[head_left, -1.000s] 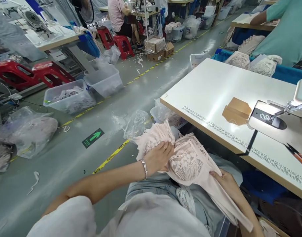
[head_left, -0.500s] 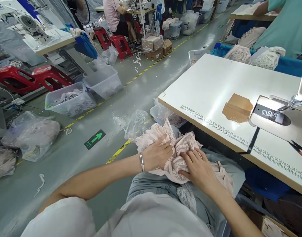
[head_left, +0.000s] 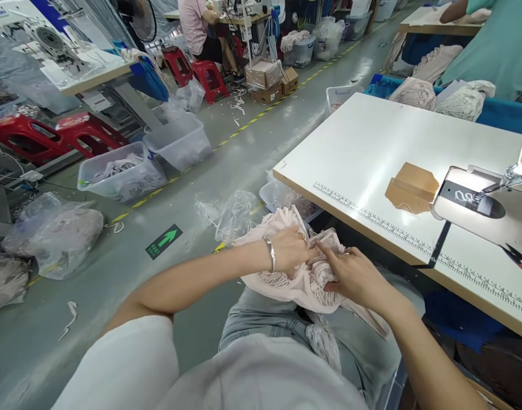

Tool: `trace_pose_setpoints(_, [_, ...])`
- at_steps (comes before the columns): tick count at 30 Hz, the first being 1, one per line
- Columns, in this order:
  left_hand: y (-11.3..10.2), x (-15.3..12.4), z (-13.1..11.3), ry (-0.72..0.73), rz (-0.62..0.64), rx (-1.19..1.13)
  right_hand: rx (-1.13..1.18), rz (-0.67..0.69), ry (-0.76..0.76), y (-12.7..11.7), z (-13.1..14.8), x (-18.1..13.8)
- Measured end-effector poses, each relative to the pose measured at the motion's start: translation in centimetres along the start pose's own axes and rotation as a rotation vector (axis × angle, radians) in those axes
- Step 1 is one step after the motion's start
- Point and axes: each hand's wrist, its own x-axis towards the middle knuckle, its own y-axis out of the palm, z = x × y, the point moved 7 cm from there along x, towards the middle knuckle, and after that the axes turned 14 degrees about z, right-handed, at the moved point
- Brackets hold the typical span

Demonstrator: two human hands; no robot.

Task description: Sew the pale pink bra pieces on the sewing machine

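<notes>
A pale pink lace bra (head_left: 282, 282), gathered and ruffled, lies across my lap below the table edge. My left hand (head_left: 293, 250), with a silver bracelet at the wrist, reaches over its middle with the fingers bent into the lace. From the right, my right hand (head_left: 355, 276) grips the other cup, thumb low and index finger stretched towards the left hand. The fingertips of both hands nearly meet, and some are hidden. A pale strap trails from under the right hand over my knee.
The white sewing table (head_left: 350, 136) stands at my right, bearing a brown cardboard piece (head_left: 411, 188), a sewing machine (head_left: 509, 176) and thread snips (head_left: 520, 261). Plastic bins (head_left: 122, 173) and bags (head_left: 56, 233) line the floor at left. Co-workers sit further off.
My left hand has moved right across the lace, close to my right hand. The right fingers have shifted their hold, and the bra is spread out flatter towards me.
</notes>
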Motion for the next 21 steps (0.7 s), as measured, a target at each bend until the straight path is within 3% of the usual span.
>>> trace_pose_setpoints(3, [1.4, 1.6, 0.3, -0.029, 0.093, -0.047, -0.035, 0.074, -0.007, 1.1, 0.4, 1.2])
trace_pose_setpoints(8, [1.8, -1.0, -0.4, 0.026, -0.111, 0.025, -0.035, -0.101, 0.003, 0.7, 1.2, -0.5])
trace_pose_setpoints(11, [2.9, -2.3, -1.0, 0.116, -0.146, -0.064, -0.040, -0.170, -0.074, 0.9, 2.4, -0.8])
trace_pose_setpoints(16, [5.0, -2.2, -1.0, 0.088, -0.021, -0.023, -0.023, -0.129, -0.178, 2.2, 3.8, 0.7])
trace_pose_setpoints(21, [3.8, -2.6, -1.1, 0.095, -0.019, 0.134, -0.024, -0.132, -0.069, 1.9, 2.6, 0.1])
